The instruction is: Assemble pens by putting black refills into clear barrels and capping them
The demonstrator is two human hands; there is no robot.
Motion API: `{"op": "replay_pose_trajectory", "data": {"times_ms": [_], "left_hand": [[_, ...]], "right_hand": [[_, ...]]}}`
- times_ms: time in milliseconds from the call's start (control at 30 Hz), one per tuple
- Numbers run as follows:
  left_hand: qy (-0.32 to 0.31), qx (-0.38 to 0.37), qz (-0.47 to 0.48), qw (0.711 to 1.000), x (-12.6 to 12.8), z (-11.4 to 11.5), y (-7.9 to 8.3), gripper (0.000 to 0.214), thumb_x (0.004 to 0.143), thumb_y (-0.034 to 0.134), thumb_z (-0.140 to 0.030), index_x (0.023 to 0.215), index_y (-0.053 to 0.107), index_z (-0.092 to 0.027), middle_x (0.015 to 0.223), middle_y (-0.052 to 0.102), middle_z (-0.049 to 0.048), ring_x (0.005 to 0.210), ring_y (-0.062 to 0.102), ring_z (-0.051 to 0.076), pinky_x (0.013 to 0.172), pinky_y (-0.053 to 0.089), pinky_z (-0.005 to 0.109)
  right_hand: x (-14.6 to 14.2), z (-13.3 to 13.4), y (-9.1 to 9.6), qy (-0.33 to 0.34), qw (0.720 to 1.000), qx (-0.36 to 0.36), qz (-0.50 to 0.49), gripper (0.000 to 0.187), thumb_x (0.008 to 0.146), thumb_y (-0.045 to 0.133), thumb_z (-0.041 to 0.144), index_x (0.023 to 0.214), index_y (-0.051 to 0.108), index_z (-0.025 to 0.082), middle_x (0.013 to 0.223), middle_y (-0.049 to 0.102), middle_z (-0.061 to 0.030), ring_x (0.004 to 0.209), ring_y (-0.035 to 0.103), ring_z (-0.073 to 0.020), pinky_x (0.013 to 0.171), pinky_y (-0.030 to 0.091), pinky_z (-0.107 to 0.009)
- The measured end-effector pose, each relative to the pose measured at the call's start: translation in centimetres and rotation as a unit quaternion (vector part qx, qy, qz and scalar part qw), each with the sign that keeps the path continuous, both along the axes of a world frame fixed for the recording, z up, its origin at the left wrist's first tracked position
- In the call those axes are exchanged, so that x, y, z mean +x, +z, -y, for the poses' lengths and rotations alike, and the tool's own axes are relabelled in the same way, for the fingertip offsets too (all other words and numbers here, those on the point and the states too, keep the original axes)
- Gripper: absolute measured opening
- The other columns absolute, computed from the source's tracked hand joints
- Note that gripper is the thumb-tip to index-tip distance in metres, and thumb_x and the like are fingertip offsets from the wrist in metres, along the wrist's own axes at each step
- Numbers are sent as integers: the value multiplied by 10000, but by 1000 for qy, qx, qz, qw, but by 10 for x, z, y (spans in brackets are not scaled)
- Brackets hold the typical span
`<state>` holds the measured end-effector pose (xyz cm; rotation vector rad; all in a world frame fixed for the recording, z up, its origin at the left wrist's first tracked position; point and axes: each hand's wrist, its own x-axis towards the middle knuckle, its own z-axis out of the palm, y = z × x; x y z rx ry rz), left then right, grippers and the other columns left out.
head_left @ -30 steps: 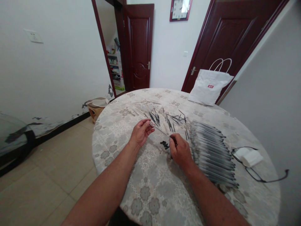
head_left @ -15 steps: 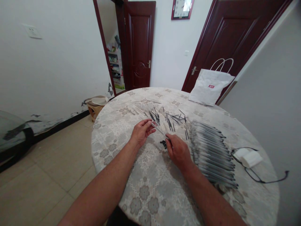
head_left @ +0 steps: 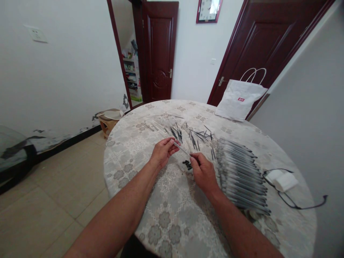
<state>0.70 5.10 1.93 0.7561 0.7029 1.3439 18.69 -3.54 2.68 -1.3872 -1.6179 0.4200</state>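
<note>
Between my two hands, above the patterned tablecloth (head_left: 166,182), a thin greyish translucent pen (head_left: 182,148) is held at a slant. My left hand (head_left: 163,152) pinches its upper left end. Fingers of my right hand (head_left: 203,172) are closed round the lower right end, which they hide. Small black caps (head_left: 187,164) lie just left of my right hand. Beyond the hands are scattered thin dark sticks like pen refills (head_left: 200,135) and pale clear tubes (head_left: 158,125). To the right of my right hand is a stack of similar grey pens (head_left: 240,175), lined up side by side.
Black-framed glasses (head_left: 294,206) and a white folded tissue pack (head_left: 285,181) lie at the table's right side. A white paper bag (head_left: 239,100) stands at the back right edge. Left of the round table is a tan stool (head_left: 107,123).
Both hands stay almost in place, still holding the pen at a similar slant. My right-hand fingers have shifted slightly on its end.
</note>
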Motion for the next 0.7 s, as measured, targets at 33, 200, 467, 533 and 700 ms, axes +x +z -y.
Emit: {"op": "replay_pose_trajectory", "data": {"times_ms": [33,200,467,533,700], "left_hand": [[5,1,3,1000,1,0,0,313,798,795,-305,1036,684,-135,1011,740,119,934,733,210,823,601,325],[13,-3,4,1000,4,0,0,265,822,766,-283,1018,678,-128,1036,738,135,955,734,222,830,594,329],[16,8,-20,1000,1,-1,6,293,822,755,-304,1050,647,-155,1071,734,116,986,724,215,810,590,309],[17,17,-37,999,0,-3,8,320,817,761,-326,1062,642,-159,1096,731,114,984,721,207,792,590,298],[-38,37,-115,992,4,4,12,406,791,778,-384,1107,655,-161,1037,747,112,925,724,215,761,598,320]], "right_hand": [[-1,-1,-1,-1,999,-19,-28,260,941,518,384,1017,683,197,833,715,-33,756,653,-189,714,478,-285],[-5,-6,-9,42,970,-124,-205,272,897,575,449,936,648,190,651,590,36,526,508,-109,494,382,-216],[-11,-10,-5,96,874,-253,-404,275,805,638,458,888,568,205,619,570,64,393,390,-65,340,220,-170],[-10,-11,-1,109,891,-248,-364,259,858,577,448,933,589,201,645,605,48,405,419,-74,360,264,-177],[-5,-5,15,87,988,-110,-61,166,934,548,298,1028,656,214,817,715,7,713,630,-115,692,453,-220]]}}
